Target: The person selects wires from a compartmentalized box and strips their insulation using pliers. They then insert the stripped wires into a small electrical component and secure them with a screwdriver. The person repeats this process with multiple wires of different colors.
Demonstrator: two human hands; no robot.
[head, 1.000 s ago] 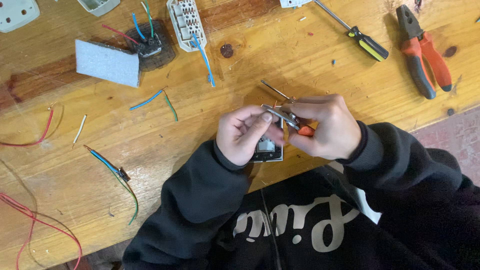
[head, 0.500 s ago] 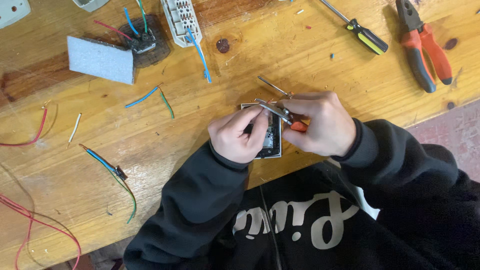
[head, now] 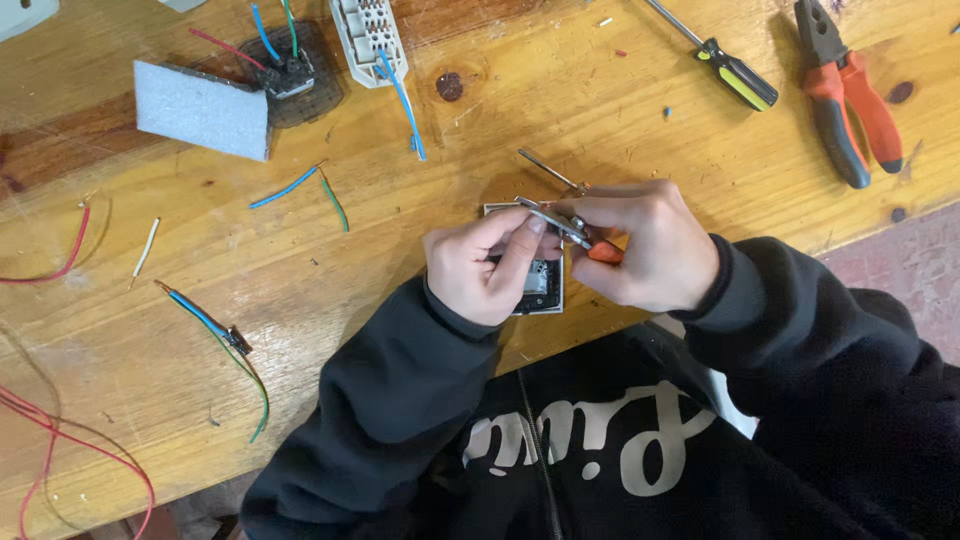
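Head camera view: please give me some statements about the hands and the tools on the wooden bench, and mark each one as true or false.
1. The left hand touches the small square switch module. True.
2. The right hand holds a tool with an orange handle. True.
3. The orange pliers lie in the left hand. False: they lie on the wooden bench, apart from both hands.
4. The yellow and black screwdriver lies beside the pliers. True.
5. The grey foam block lies under the right hand. False: it lies at the far left of the bench.
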